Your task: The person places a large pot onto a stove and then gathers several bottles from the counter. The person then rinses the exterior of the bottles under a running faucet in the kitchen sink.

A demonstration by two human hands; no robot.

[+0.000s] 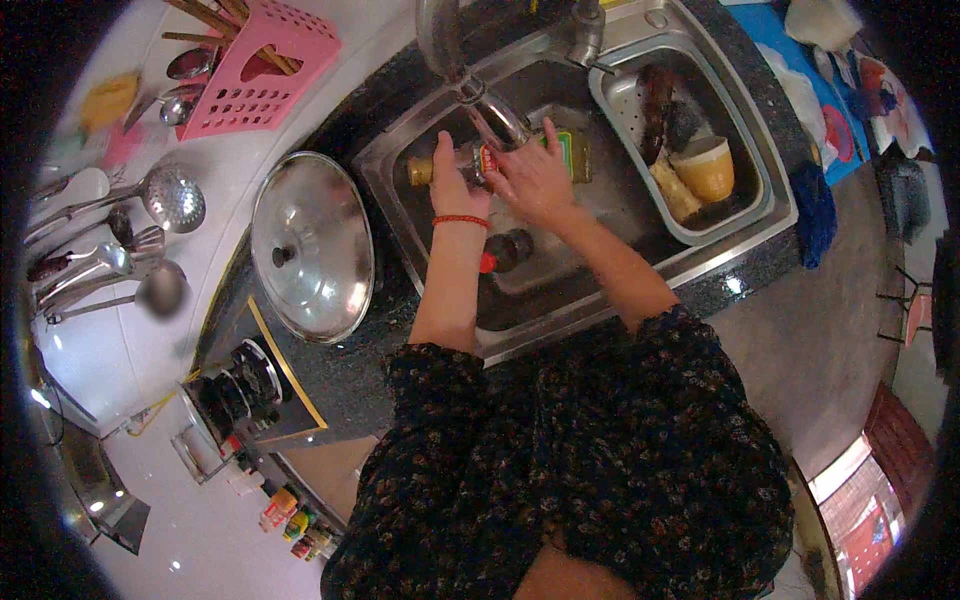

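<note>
Over the large basin of a steel sink (592, 240), my left hand (455, 184) holds a bottle (579, 156) near its gold-coloured cap (420, 171). A red cord bracelet circles that wrist. My right hand (538, 184) lies across the bottle's middle, index finger raised, and covers part of its red and green labels. The bottle lies roughly level just under the end of a faucet spout (499, 116); whether water runs is hard to tell. Below my hands, a dark bottle (514, 250) with a red cap lies on the basin floor.
A drain basket (750, 187) at the right holds a yellow cup-like vessel (705, 171) and a long dark item. Left of the sink stands a domed steel lid (311, 247). Ladles (172, 199) hang on the wall near a pink utensil holder (247, 90). A stove (247, 390) sits lower left.
</note>
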